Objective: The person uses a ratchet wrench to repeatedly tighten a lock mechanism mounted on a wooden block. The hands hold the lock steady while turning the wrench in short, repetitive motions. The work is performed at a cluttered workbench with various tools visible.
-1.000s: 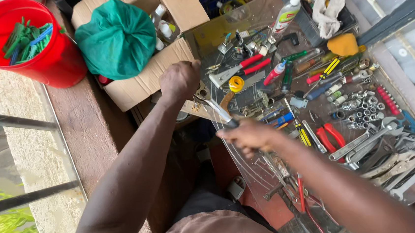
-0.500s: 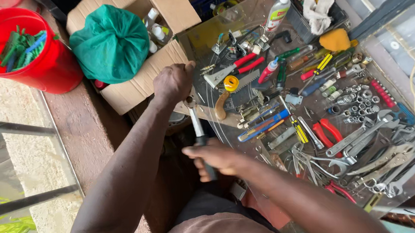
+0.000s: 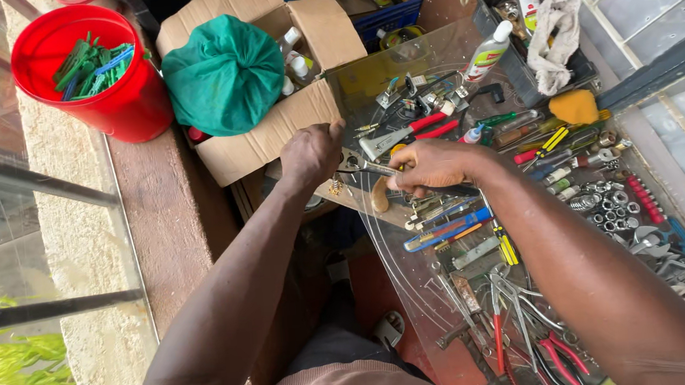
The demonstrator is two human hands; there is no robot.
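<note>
My left hand [image 3: 311,154] is closed on a small part at the near corner of the glass-topped table [image 3: 415,293]; the part itself is hidden by my fingers. My right hand [image 3: 432,166] grips a metal wrench-like tool [image 3: 358,166] whose jaw points left and meets my left hand. The tool's dark handle runs back under my right palm. Red-handled pliers [image 3: 415,127] lie just beyond both hands. A wooden-handled tool [image 3: 380,198] lies just below them.
Several pliers, spanners, sockets [image 3: 604,204] and screwdrivers cover the table. An open cardboard box [image 3: 265,145] holds a green cloth bundle [image 3: 223,75] and small bottles. A red bucket [image 3: 120,112] of green pieces stands at the far left. A white bottle [image 3: 486,52] and a rag [image 3: 551,29] lie at the back.
My right hand has lifted the tool from low near my body up to my left hand, turning it from upright to level. My left hand has stayed at the table corner.
</note>
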